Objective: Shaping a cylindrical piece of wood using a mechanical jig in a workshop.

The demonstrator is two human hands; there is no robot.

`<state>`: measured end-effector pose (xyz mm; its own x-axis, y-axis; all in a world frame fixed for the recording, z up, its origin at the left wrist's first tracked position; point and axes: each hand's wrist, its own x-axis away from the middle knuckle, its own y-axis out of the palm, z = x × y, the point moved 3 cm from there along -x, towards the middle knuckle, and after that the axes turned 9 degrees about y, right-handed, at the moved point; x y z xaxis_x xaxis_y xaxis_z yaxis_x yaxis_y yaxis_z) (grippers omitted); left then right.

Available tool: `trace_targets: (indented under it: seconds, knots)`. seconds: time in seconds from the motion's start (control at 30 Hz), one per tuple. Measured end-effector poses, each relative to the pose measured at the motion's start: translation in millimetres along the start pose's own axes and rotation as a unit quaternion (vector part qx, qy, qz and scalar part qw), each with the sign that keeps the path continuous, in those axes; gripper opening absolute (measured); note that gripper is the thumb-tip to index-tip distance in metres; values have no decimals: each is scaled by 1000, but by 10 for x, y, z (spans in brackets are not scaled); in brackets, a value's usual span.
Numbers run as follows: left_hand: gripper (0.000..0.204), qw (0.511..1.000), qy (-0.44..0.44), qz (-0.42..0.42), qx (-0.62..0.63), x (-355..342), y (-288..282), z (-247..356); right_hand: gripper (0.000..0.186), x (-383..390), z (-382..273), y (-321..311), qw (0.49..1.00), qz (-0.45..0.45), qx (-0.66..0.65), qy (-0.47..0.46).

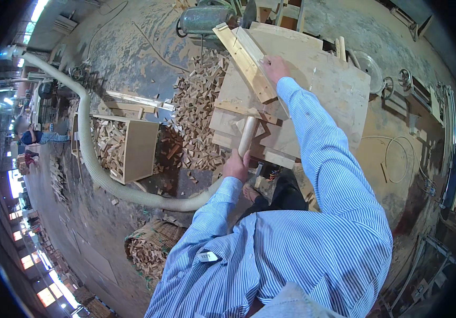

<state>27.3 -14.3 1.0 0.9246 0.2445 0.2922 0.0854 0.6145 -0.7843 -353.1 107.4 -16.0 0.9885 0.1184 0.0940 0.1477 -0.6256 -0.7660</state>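
Observation:
My left hand [235, 166] is wrapped round a pale round tube [247, 134], whose far end reaches the near edge of a wooden work table [329, 79]. The tube lines up with a ribbed hose, but my sleeve partly hides where they meet. My right hand [275, 69] is farther out over the table, fingers closed at the edge of a long pale wooden strip [250, 43]. Beside that strip lies a thicker yellowish board [245, 66] with small holes, set slantwise. Small wood pieces [259, 129] lie near the tube's end.
A heap of wood offcuts [199, 108] covers the floor left of the table. Offcuts also fill a wooden box [142, 151] and a wicker basket [156, 233]. The ribbed hose [87, 127] curves across the left. A green motor [204, 20] stands beyond the table; a person [40, 137] is far left.

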Motion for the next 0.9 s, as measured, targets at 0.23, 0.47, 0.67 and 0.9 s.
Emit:
trace_targets:
  seconds: [0.23, 0.47, 0.67, 0.9]
  knots:
    - [52, 1000, -6, 3, -4, -145, 50, 43, 29, -134, 55, -13, 1000, 21, 12, 0]
    - [51, 1000, 0, 27, -14, -434, 75, 128, 29, -497, 70, -20, 1000, 2, -4, -18]
    - [51, 998, 34, 51, -14, -629, 127, 306, 29, -738, 247, -97, 999, 14, -27, -17]
    - [54, 999, 1, 43, -26, -565, 87, 255, 35, -492, 78, -211, 997, 61, -21, -48]
